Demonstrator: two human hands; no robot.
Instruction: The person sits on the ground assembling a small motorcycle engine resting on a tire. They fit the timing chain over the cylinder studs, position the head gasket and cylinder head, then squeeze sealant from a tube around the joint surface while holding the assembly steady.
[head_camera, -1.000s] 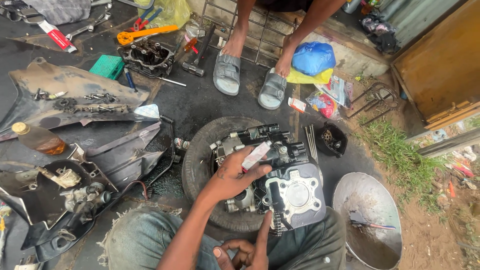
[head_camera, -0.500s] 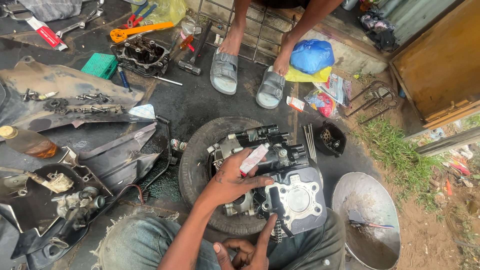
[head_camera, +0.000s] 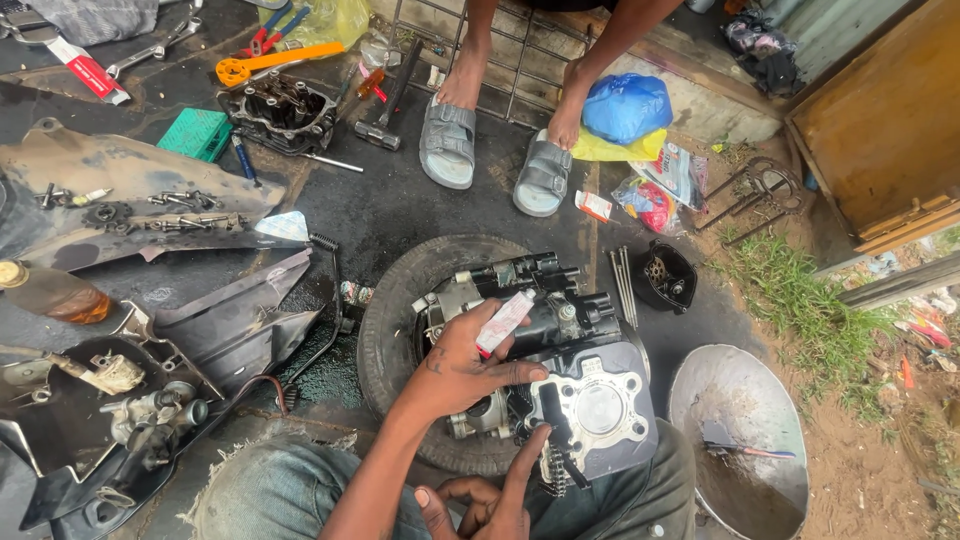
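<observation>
As before, left hand (head_camera: 455, 365) grips tube (head_camera: 505, 322).

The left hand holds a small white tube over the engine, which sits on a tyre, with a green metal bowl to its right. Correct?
Nearly. The head view shows the metal bowl is bare grey, not green. The left hand, tube, engine and tyre are as stated.

The right hand's forefinger (head_camera: 527, 462) has stretched up to the engine (head_camera: 590, 400).

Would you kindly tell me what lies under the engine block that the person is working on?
The engine block rests on a black tyre lying flat on the ground; its tread shows to the left. The tyre's centre and far side are covered by the block and the left hand.
</observation>
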